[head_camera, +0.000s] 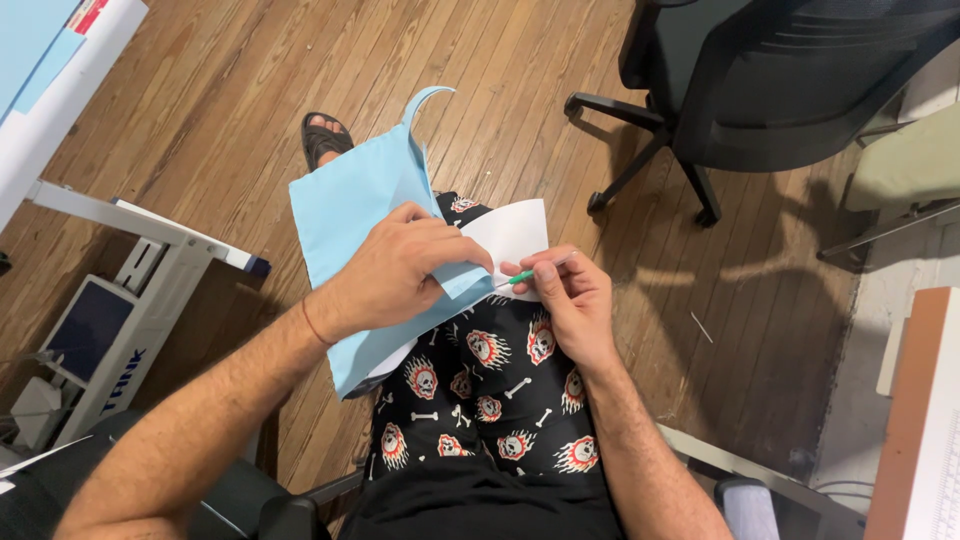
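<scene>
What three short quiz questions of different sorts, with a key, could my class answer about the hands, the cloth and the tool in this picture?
1. True or false: the left hand rests on the blue cloth.
2. Which thing does the right hand hold? A) scissors B) a green tool C) a tape measure
3. Fill in: a white piece lies beside the blue cloth, over the person's ____.

Key
1. True
2. B; its fingers pinch it, tip toward the cloth.
3. Lap, on the patterned shorts.
</scene>
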